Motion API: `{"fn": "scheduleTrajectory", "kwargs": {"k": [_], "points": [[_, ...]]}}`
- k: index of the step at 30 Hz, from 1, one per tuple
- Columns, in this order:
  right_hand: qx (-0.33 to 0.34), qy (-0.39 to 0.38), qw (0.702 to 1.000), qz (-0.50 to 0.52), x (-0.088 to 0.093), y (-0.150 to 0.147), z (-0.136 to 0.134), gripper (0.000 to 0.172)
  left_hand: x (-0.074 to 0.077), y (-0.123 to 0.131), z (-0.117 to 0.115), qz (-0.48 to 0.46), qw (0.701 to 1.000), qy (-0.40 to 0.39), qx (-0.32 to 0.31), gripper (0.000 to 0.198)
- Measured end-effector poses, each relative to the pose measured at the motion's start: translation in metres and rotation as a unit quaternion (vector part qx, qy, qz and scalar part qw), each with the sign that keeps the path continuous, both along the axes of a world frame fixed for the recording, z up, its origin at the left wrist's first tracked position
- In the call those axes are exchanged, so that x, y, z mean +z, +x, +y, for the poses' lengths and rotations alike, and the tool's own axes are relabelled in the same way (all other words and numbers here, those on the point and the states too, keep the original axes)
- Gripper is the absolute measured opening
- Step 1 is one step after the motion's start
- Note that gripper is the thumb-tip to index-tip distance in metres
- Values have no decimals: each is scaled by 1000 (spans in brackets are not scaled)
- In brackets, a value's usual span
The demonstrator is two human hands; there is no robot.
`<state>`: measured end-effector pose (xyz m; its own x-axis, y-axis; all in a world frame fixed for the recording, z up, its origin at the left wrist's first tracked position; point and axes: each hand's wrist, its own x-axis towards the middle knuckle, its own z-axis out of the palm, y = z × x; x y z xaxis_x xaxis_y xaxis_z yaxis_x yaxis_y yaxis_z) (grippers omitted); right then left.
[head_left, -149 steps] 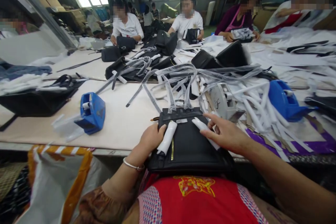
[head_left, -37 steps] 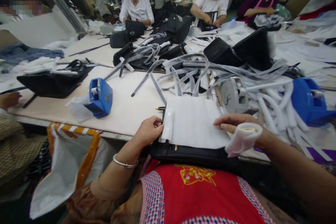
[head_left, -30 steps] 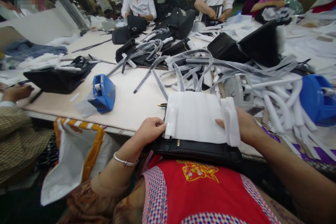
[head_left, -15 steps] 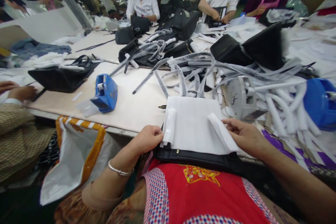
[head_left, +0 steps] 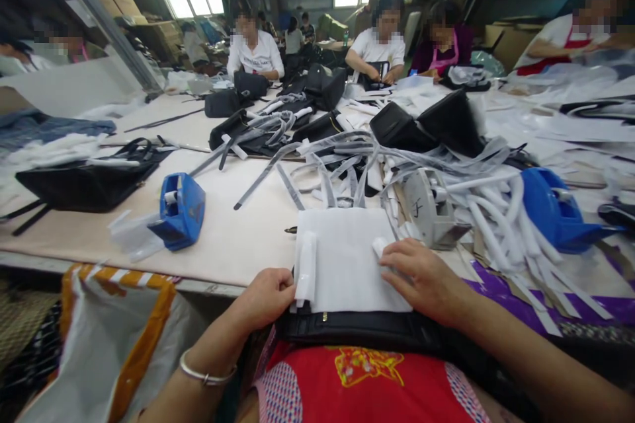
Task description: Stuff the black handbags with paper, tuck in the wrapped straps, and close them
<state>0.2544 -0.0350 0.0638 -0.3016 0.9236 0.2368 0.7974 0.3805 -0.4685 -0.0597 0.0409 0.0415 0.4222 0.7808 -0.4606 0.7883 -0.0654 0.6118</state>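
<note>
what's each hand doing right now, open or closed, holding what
Left hand: closed at the left edge of the black rectangular bag; exactly what it pinches is hidden.
Right hand: partly open, touching the white rolled wrapping.

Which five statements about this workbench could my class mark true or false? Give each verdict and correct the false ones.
1. A white sheet lies on the black bag. True.
2. The left hand rests on a tape dispenser. False: the left hand is closed at the black bag's left edge.
3. The right hand is at the white sheet's right side. True.
4. All three tape dispensers are blue. False: the middle dispenser is grey.
5. An orange-edged sack is below the table edge, at the left. True.
</note>
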Motion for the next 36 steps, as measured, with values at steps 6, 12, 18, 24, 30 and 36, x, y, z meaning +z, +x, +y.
{"fn": "scheduleTrajectory", "kwargs": {"k": [6,12,18,24,30,36], "points": [[33,-59,996,-64,-3,-6,14,12,11,-10,9,22,998,37,-45,22],[6,-54,997,-53,-12,-11,17,15,67,23,40,37,953,284,-94,25],[-14,-14,1000,-23,-19,-13,11,18,54,119,62,-135,868,300,-372,40],[-145,-38,974,172,-17,24,32,19,-15,137,66,-150,836,240,-469,50],[-289,-179,794,503,-34,47,139,13,-17,131,61,-134,840,244,-466,56],[-264,-255,751,548,-46,14,214,15,-22,131,61,-149,838,265,-453,56]]}}
